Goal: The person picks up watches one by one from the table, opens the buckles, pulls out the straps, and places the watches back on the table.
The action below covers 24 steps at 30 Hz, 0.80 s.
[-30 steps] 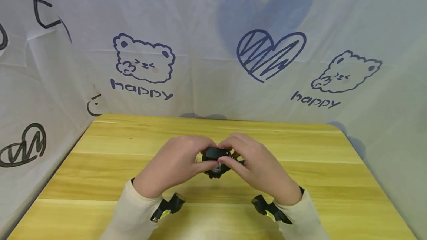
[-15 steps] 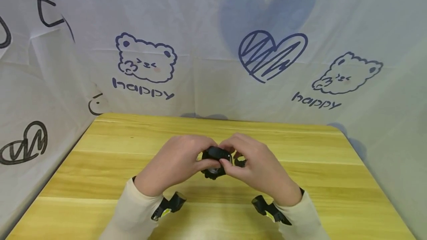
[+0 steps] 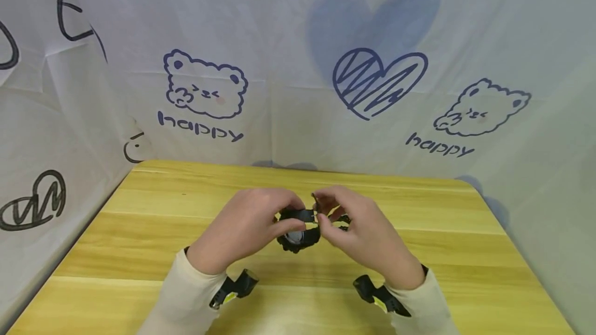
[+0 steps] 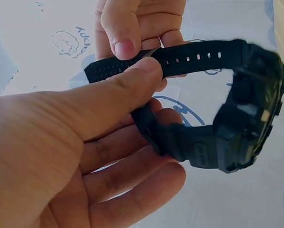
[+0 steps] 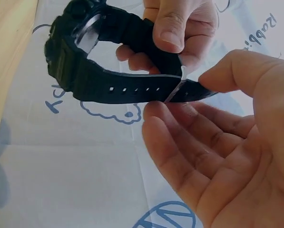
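Note:
A black wristwatch (image 3: 302, 239) is held up between both hands over the table, its strap bent into a loop. My left hand (image 3: 249, 226) pinches the strap near the metal buckle (image 5: 176, 88), thumb on one side and fingers behind. The thumb and fingers of my right hand (image 3: 363, 229) pinch the free end of the strap (image 5: 199, 90), which passes through the buckle. A row of holes shows along the strap in both wrist views. In the left wrist view the watch case (image 4: 253, 114) hangs at the right of the loop, its dial turned away.
The wooden table (image 3: 298, 293) lies under the hands. A white cloth (image 3: 288, 133) with bear and heart drawings hangs behind it and at its sides. Small black cameras are strapped at both wrists, one (image 3: 244, 283) by the left sleeve.
My right hand has shifted slightly right, and a thin end piece now stands up at its fingertips. The loop of the watch shows more openly. The left hand keeps its hold.

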Available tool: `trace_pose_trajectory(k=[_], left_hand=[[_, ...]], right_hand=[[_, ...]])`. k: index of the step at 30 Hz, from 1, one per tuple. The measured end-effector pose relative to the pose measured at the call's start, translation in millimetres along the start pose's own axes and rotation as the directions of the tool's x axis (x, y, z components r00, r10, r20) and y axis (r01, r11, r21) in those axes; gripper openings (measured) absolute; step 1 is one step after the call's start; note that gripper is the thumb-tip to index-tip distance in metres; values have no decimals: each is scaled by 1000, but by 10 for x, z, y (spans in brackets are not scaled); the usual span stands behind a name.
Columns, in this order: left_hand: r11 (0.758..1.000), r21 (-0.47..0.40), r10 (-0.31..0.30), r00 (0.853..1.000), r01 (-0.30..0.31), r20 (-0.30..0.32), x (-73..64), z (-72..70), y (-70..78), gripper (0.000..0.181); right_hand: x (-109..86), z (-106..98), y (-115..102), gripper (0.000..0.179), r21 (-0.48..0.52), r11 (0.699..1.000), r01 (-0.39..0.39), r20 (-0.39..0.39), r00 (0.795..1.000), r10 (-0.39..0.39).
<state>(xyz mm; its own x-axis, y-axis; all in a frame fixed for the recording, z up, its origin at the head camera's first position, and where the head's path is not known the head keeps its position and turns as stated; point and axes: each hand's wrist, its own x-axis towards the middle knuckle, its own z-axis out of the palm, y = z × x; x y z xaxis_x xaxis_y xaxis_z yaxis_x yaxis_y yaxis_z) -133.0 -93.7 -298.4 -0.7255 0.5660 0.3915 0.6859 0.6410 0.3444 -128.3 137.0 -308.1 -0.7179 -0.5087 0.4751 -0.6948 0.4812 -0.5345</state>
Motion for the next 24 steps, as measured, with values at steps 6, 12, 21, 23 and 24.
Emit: trace_pose_trajectory(k=[6, 12, 21, 23, 24], left_hand=[[1000, -27, -13, 999, 11, -40, -7, -33, -16, 21], [997, -70, -34, 997, 28, -74, -27, -62, -35, 22], [995, -99, -31, 997, 23, -74, -38, -77, -64, 22], [997, -81, -19, 999, 15, -48, -35, -79, -64, 23], [997, -74, -13, 999, 11, -33, -35, -78, -69, 23]], right_hand=[[10, -15, -14, 34, 22, 999, 26, -24, 999, -26], [20, -18, -20, 28, 91, 994, 61, -68, 996, -55], [22, 16, -10, 30, 99, 991, 91, -89, 993, -82], [16, 15, 1, 29, 72, 992, 107, -75, 992, -102], [14, 17, 11, 29, 49, 991, 122, -67, 991, -119]])
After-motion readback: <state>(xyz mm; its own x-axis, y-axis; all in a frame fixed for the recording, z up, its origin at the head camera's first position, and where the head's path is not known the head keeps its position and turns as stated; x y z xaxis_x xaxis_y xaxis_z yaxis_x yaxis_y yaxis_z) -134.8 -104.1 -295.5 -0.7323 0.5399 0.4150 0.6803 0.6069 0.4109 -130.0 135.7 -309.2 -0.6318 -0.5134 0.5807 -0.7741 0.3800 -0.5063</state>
